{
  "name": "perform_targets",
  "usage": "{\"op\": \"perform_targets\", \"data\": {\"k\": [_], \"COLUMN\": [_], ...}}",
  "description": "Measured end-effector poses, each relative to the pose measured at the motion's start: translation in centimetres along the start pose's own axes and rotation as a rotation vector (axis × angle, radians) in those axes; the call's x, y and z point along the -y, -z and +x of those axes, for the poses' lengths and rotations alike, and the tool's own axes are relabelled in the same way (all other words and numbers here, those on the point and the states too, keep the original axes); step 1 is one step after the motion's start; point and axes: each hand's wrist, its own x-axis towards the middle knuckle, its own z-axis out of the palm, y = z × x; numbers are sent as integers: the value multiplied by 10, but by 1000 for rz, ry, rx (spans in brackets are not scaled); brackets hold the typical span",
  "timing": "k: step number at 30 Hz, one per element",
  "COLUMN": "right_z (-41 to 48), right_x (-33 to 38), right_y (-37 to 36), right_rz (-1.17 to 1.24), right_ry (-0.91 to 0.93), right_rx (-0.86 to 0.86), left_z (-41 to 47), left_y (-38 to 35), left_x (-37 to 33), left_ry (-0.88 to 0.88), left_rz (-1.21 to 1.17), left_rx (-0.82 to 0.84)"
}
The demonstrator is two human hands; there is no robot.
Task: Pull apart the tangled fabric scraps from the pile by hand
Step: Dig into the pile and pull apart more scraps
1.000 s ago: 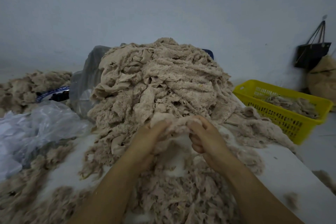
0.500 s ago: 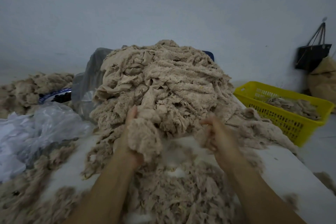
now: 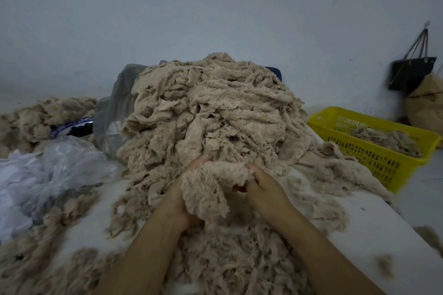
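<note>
Right hand (image 3: 266, 190) back on clump (image 3: 211, 184) edge

At lower centre, left hand (image 3: 178, 201) and right hand (image 3: 266, 189) gripping opposite sides of one fuzzy beige clump (image 3: 211, 182) at foot of tall scrap pile (image 3: 215, 115); yellow basket (image 3: 374, 161) at right, clear plastic bag (image 3: 55, 170) at left.

One large pile (image 3: 215, 108) of fabric scraps; at its near foot, two hands (left hand (image 3: 176, 199), right hand (image 3: 266, 190)) on one clump (image 3: 211, 184); to its left, two plastic bags (clear bag (image 3: 55, 170), grey bag (image 3: 115, 108)) and one smaller heap (image 3: 36, 115); to its right, one yellow basket (image 3: 374, 163) and one black bag (image 3: 411, 74).
</note>
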Motion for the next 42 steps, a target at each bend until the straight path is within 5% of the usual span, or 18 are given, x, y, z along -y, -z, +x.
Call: {"op": "perform_targets", "data": {"k": [3, 7, 18, 22, 24, 29, 32, 37, 42], "right_z": [-2, -4, 1, 10, 12, 5, 2, 2, -2], "right_x": [3, 0, 3, -6, -12, -18, -12, 1, -1], "right_y": [1, -1, 0, 25, 31, 0, 6, 9, -12], "right_rz": [33, 144, 510, 778, 489, -499, -479, -235, -350], "right_ry": [-12, -24, -19, -36, -21, 51, 123, 200, 200], "right_rx": [4, 3, -51, -241, -244, 188, 137, -249, 85], "left_z": [11, 16, 21, 21, 20, 18, 21, 17, 2], "left_y": [0, -3, -6, 10, 10, -9, -3, -5, -14], "left_x": [-2, 0, -3, -19, -22, -5, -6, 0, 13], "left_ry": [11, -62, -107, -162, -162, -156, -223, -359, -469], "left_rz": [-52, -151, -193, -302, -299, -96, -65, 216, 712], "left_rx": [202, 223, 140, 12, 38, 175, 191, 205, 261]}}
